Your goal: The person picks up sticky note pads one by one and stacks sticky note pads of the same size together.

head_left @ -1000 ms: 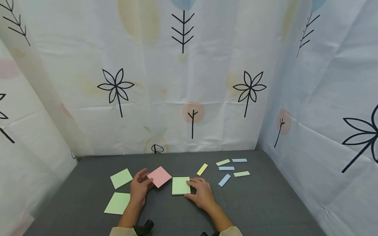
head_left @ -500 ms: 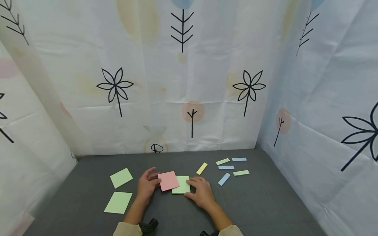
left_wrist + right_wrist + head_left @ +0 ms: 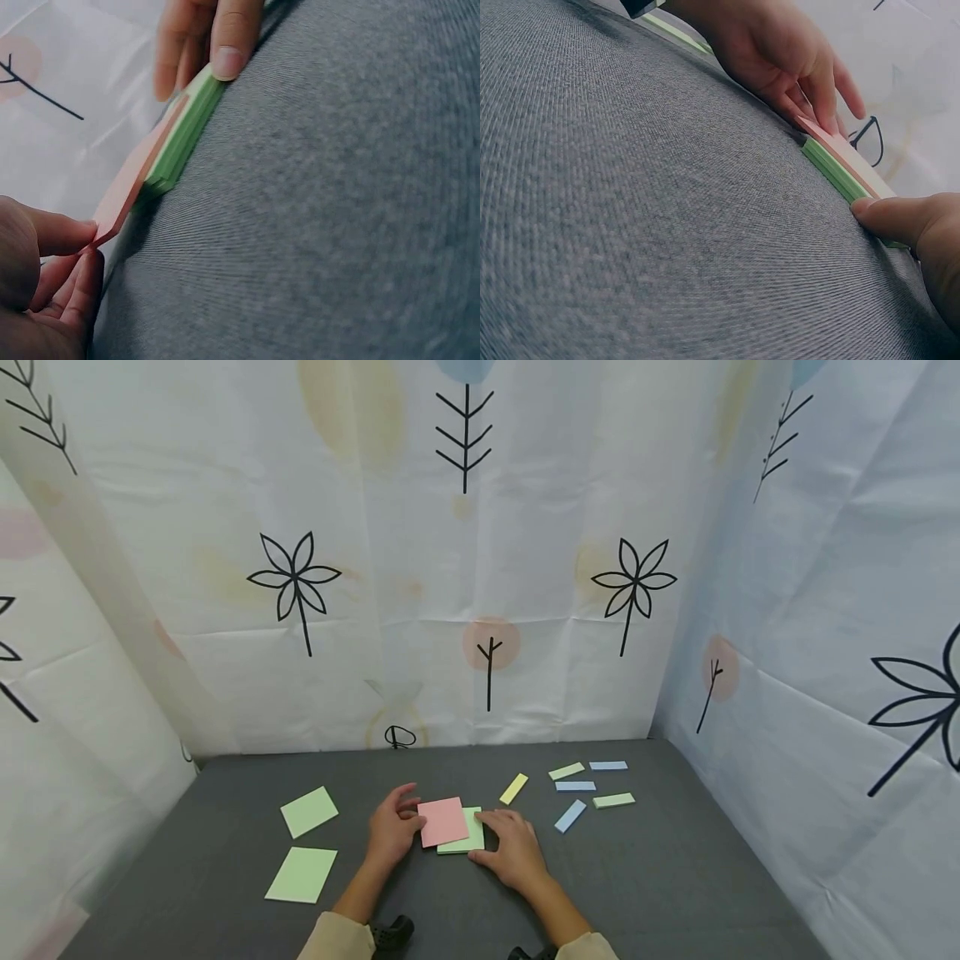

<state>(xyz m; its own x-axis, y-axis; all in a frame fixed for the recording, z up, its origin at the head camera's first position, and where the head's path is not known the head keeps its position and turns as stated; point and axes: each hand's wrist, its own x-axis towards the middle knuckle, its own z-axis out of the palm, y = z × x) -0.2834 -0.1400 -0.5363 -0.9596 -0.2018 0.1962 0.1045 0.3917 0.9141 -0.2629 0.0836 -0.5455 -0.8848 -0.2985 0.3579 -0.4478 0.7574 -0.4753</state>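
Note:
My left hand (image 3: pixel 393 831) pinches the left edge of a pink sticky note pad (image 3: pixel 442 822) between thumb and fingers. The pink pad overlaps the left part of a green sticky note stack (image 3: pixel 476 834), tilted over its top. My right hand (image 3: pixel 513 852) grips the green stack at its right side, thumb at the near edge and fingers at the far edge. In the left wrist view the green stack (image 3: pixel 180 142) shows several layers, and the thumb and fingers meet at the pink pad's corner (image 3: pixel 112 217). The right wrist view shows the right thumb (image 3: pixel 885 214) pressed against the green stack's side (image 3: pixel 832 171).
Two green sticky squares lie at the left, one farther back (image 3: pixel 309 812) and one nearer (image 3: pixel 302 875). Several small blue and green strips lie at the right, with a yellow strip (image 3: pixel 513 789) beside them. A patterned white cloth (image 3: pixel 375 610) borders the grey table (image 3: pixel 637 877).
My left hand has moved right with the pink pad, turning it straighter and bringing it over the green stack. The right hand has stayed on the green stack.

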